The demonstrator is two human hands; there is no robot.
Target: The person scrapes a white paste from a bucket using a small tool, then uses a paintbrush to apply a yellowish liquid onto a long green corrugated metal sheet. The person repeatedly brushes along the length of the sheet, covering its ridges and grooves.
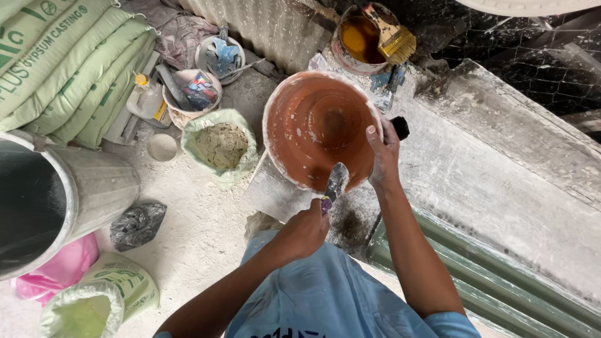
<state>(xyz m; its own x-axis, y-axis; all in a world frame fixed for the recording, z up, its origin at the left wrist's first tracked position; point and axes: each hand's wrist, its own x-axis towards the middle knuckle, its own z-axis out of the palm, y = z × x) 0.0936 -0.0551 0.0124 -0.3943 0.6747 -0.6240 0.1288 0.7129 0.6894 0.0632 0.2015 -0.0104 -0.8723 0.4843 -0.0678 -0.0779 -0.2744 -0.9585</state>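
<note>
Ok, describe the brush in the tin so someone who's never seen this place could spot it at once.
Start at the big orange bucket that the right hand steadies on the grey slab. Just beyond its far rim stands a round tin of amber liquid. The brush leans in it, the only thing there with a wooden handle and yellow bristles.

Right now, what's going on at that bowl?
A person in a light blue shirt is working at a reddish-brown bowl crusted with white residue, which sits on a dusty slab. The left hand grips a scraper with its blade against the bowl's inner near wall. The right hand holds the bowl's rim on the right side. A tin with a brush stands behind, and an open green sack of flakes lies to the left.
</note>
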